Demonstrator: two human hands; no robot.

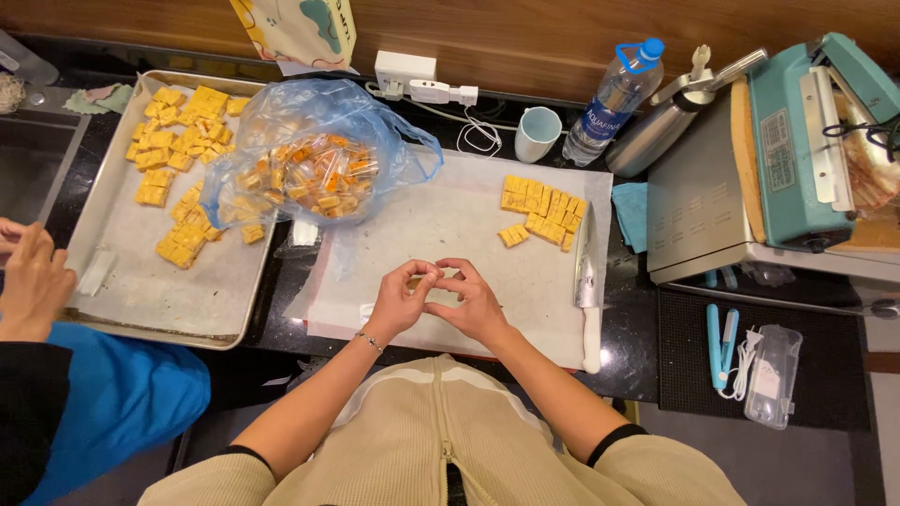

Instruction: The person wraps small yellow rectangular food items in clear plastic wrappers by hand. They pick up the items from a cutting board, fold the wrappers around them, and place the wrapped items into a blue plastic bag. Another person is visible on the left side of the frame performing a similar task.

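Blue bag (281, 122) holds wrapped candies (314, 178); tray (141, 309) holds yellow cubes (173, 117).

Paper sheet (441, 225) centre of counter (647, 328), candy blocks (544, 211) on its far right, knife (589, 281) along right edge, bag (314, 155) at far-left corner overlapping tray (141, 300) (more blocks in it), bottle (614, 98) and cup (537, 133) behind.

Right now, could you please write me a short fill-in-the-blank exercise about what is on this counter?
1. The knife lies along the ____ edge of the white sheet.
2. The wrapped candies sit in a clear ____ plastic bag.
3. The left hand and right hand meet over the ____ sheet.
4. The metal tray holds ____ candy squares.

Missing words: right; blue; white; yellow
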